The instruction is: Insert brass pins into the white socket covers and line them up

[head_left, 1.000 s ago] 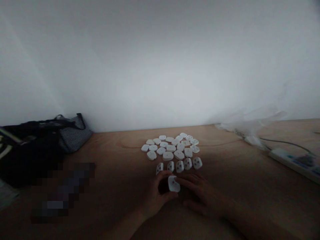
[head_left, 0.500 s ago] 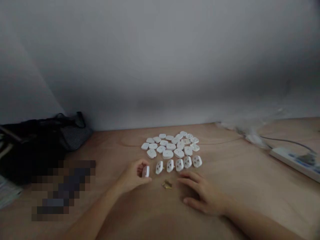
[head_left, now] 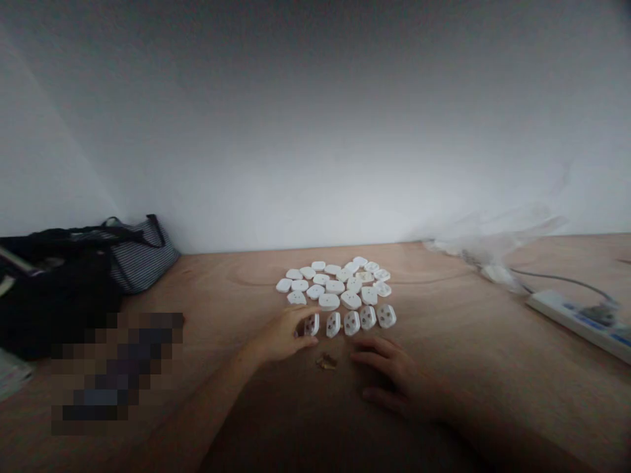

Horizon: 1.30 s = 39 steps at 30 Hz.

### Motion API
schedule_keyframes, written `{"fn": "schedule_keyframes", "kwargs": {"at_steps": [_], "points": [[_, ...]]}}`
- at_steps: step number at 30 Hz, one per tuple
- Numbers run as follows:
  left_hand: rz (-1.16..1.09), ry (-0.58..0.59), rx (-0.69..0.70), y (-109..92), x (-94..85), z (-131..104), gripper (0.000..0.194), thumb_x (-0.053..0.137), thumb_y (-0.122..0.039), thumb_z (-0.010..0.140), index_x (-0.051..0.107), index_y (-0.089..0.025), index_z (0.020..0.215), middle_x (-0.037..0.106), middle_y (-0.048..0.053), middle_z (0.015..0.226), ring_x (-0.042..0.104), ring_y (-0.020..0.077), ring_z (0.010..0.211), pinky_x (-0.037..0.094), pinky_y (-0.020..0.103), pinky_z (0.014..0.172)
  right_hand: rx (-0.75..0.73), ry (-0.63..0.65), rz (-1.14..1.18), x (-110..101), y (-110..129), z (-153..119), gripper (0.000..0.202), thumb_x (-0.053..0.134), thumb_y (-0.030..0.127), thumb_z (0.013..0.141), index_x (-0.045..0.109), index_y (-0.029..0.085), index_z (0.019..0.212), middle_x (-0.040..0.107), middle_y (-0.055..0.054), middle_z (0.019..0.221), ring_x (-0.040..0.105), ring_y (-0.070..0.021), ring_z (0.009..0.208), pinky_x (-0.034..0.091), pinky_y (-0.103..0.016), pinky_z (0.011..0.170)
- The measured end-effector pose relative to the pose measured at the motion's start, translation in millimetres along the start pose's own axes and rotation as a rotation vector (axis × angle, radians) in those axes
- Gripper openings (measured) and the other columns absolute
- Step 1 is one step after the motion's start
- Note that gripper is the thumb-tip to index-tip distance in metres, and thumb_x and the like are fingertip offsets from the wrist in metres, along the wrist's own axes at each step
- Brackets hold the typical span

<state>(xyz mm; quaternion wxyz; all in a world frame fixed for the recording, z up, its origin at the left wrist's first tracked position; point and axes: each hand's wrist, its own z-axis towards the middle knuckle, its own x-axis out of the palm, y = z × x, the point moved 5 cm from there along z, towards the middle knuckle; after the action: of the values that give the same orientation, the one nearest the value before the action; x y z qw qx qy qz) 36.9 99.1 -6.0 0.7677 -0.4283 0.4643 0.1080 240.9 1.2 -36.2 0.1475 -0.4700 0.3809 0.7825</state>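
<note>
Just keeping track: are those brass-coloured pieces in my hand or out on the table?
Out: the brass-coloured pieces lie clustered on the table, between the left hand and right hand, touched by neither.

The smooth whitish wall [head_left: 365,190] is brightest low near centre, dim above; shadow darkens the brown wooden tabletop [head_left: 458,335] up close. Crumpled clear plastic [head_left: 499,272] seems blurred; pixelation masks a dark patch [head_left: 118,368] at left.

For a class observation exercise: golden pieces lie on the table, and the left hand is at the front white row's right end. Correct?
No: the head view shows the left hand at the left end of the front row of white pieces.
</note>
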Motion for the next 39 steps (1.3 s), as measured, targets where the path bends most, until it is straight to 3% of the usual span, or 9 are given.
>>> {"fn": "schedule_keyframes", "kwargs": {"at_steps": [6,9,12,19,23,26,31,35,39], "points": [[-0.141,-0.249,-0.001,-35,3.6,-17,0.043,0.07,-0.022,0.067,0.056,-0.018,0.107,0.061,0.007,0.106,0.058,0.0221,0.095,0.047,0.032,0.084,0.003,-0.085,0.008,-11,-8,-2,0.036,0.058,0.028,0.081,0.057,0.019,0.115,0.053,-0.012,0.122,0.052,-0.0243,0.11,0.045,-0.039,0.093],[-0.138,-0.174,0.037,-57,26.3,-19,0.04,0.072,-0.019,0.063,0.056,-0.019,0.1,0.061,0.005,0.097,0.059,0.0212,0.089,0.048,0.03,0.077,0.063,-0.167,0.017,-16,-15,-4,0.026,0.056,0.024,0.082,0.061,0.019,0.107,0.06,-0.011,0.111,0.058,-0.0222,0.099,0.049,-0.036,0.086],[-0.105,-0.123,0.018,-67,45.7,-16,0.041,0.077,-0.025,0.058,0.057,-0.02,0.094,0.062,0.004,0.094,0.059,0.022,0.084,0.047,0.031,0.073,0.108,-0.196,0.036,-20,-19,-6,0.022,0.054,0.022,0.083,0.063,0.02,0.103,0.062,-0.009,0.104,0.06,-0.0208,0.092,0.05,-0.035,0.081],[-0.036,-0.145,0.098,-70,55.6,-16,0.042,0.075,-0.039,0.066,0.061,-0.023,0.102,0.063,0.005,0.099,0.055,0.0256,0.096,0.041,0.038,0.087,0.11,-0.203,0.067,-23,-19,-7,0.021,0.056,0.02,0.082,0.063,0.02,0.102,0.063,-0.008,0.101,0.06,-0.02,0.09,0.05,-0.033,0.081],[-0.015,-0.156,0.123,-71,55.4,-18,0.025,0.072,-0.04,0.071,0.067,-0.024,0.089,0.063,0.006,0.098,0.055,0.0253,0.096,0.041,0.038,0.087,0.102,-0.196,0.063,-20,-18,-5,0.022,0.055,0.02,0.082,0.063,0.02,0.102,0.063,-0.007,0.101,0.06,-0.0193,0.091,0.05,-0.033,0.081],[-0.02,-0.184,0.108,-70,54.2,-19,0.024,0.074,-0.04,0.069,0.068,-0.023,0.084,0.063,0.006,0.096,0.056,0.0248,0.094,0.042,0.037,0.085,0.098,-0.2,0.048,-19,-19,-5,0.02,0.055,0.02,0.082,0.064,0.02,0.1,0.064,-0.008,0.1,0.06,-0.0198,0.091,0.05,-0.033,0.08],[-0.011,-0.182,0.092,-71,51.8,-19,0.046,0.075,-0.043,0.066,0.062,-0.023,0.106,0.063,0.007,0.1,0.055,0.0267,0.097,0.041,0.039,0.087,0.069,-0.202,0.022,-18,-20,-6,0.02,0.056,0.02,0.081,0.064,0.02,0.099,0.064,-0.008,0.101,0.06,-0.0208,0.092,0.05,-0.034,0.081],[-0.017,-0.162,0.102,-73,53.8,-19,0.033,0.073,-0.042,0.068,0.065,-0.022,0.093,0.064,0.006,0.095,0.057,0.0255,0.093,0.041,0.038,0.087,0.053,-0.21,0.024,-17,-20,-5,0.021,0.056,0.02,0.081,0.064,0.02,0.1,0.064,-0.008,0.101,0.06,-0.0203,0.091,0.05,-0.034,0.08],[-0.057,-0.264,0.058,-69,45.4,-22,0.051,0.076,-0.035,0.064,0.056,-0.023,0.11,0.061,0.007,0.106,0.056,0.0264,0.1,0.043,0.037,0.088,0.067,-0.198,0.01,-18,-19,-5,0.021,0.056,0.02,0.081,0.065,0.02,0.1,0.064,-0.009,0.102,0.06,-0.0207,0.092,0.05,-0.034,0.081]]}}
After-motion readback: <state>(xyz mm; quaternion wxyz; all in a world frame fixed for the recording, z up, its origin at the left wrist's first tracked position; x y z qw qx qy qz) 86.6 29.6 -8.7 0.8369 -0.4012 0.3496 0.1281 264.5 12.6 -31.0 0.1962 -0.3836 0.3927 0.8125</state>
